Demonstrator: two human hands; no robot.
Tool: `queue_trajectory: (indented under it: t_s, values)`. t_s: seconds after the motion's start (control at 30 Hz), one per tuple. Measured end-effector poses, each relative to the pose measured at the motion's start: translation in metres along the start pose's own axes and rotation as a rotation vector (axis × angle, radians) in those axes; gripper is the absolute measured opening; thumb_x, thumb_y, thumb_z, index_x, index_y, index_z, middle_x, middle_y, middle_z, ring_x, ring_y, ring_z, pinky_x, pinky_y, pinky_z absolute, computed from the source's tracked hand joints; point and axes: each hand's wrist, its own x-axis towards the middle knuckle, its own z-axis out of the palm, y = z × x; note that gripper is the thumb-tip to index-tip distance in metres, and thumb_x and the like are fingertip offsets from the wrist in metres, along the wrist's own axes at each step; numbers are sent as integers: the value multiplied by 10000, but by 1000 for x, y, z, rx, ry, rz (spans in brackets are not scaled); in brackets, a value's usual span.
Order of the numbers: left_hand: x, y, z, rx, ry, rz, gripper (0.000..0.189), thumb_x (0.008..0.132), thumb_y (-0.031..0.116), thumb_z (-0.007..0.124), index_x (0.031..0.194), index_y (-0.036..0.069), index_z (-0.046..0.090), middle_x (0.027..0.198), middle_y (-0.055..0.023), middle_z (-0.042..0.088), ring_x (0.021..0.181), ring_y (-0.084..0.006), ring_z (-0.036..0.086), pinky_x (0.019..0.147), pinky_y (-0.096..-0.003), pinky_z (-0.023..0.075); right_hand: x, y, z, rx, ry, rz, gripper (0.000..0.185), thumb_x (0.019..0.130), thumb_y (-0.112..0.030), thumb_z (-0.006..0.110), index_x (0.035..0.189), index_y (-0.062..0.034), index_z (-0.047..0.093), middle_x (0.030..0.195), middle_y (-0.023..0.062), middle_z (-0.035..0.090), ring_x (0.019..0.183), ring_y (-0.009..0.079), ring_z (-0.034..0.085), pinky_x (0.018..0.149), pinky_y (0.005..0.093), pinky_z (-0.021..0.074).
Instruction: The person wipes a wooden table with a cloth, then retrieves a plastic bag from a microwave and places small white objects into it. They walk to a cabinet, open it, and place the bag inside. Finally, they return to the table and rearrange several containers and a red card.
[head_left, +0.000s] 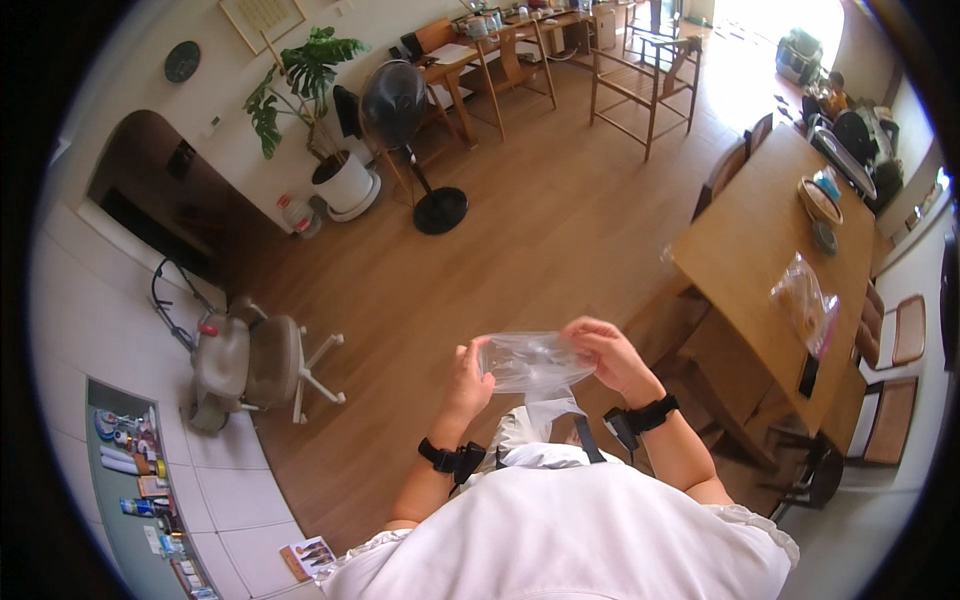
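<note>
A clear plastic bag (529, 361) is stretched between my two hands in front of my white top (555, 517). Its left end is pinched between the thumb and fingers of my left hand (471, 381). At the other end, my right hand (609, 355) grips the bag's upper right corner, its fingers slightly blurred. The lower part of the plastic hangs towards my waist, beside a dark strap (589, 441). Whether anything is inside the bag cannot be made out. Each wrist bears a black band with a small device.
On my right stands a wooden table (739, 255) with a clear bag of food (801, 300), a phone (808, 375) and a basket (820, 200). A swivel chair (274, 360) is at left. Ahead are a black fan (440, 211), a potted plant (349, 187) and a wooden chair (645, 90).
</note>
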Motion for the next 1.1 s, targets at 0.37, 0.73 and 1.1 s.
queue_trajectory:
  t_s: [0.37, 0.73, 1.1]
  values:
    - [413, 57, -7, 159, -49, 360, 705, 759, 1, 608, 1420, 166, 425, 1385, -160, 435, 989, -377, 636, 796, -466, 547, 304, -216, -45, -1556, 585, -501, 588, 798, 39, 543, 1363, -100, 455, 1182, 226, 474, 963, 451, 606, 817, 498, 520]
    - [741, 216, -43, 17, 33, 618, 643, 748, -9, 566, 1379, 105, 511, 1478, -177, 361, 1077, -310, 607, 780, -359, 546, 466, -482, -45, -1468, 828, -876, 568, 772, 82, 522, 1323, -54, 518, 1147, 170, 458, 911, 341, 572, 782, 372, 494]
    - [1041, 282, -11, 9, 266, 722, 679, 722, -75, 563, 1388, 52, 521, 1428, -238, 386, 572, -159, 552, 531, -275, 487, 707, -714, -130, -1540, 650, -987, 627, 762, 98, 514, 1372, -46, 518, 1154, 154, 454, 903, 262, 524, 788, 330, 465]
